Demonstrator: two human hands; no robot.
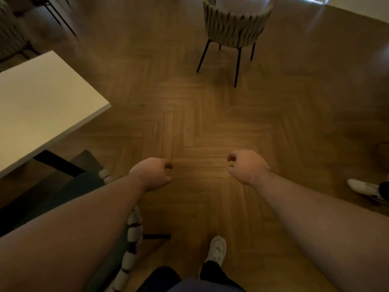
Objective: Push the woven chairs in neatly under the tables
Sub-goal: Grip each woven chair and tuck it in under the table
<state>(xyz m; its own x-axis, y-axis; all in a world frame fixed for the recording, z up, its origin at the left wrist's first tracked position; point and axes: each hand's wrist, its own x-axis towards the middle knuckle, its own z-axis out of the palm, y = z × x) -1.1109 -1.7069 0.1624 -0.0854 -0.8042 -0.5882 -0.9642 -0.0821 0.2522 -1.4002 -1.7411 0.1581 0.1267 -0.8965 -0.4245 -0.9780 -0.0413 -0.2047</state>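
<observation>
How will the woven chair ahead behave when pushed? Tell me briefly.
Probably light: the woven chair has thin black legs. It should slide readily on the smooth wooden floor. Pushed high on its back, it might tip.

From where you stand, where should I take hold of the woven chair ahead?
Probably grip the woven chair by the top rim of its curved back, from behind: its back faces you, seat beyond. Left hand and right hand hold nothing.
</observation>
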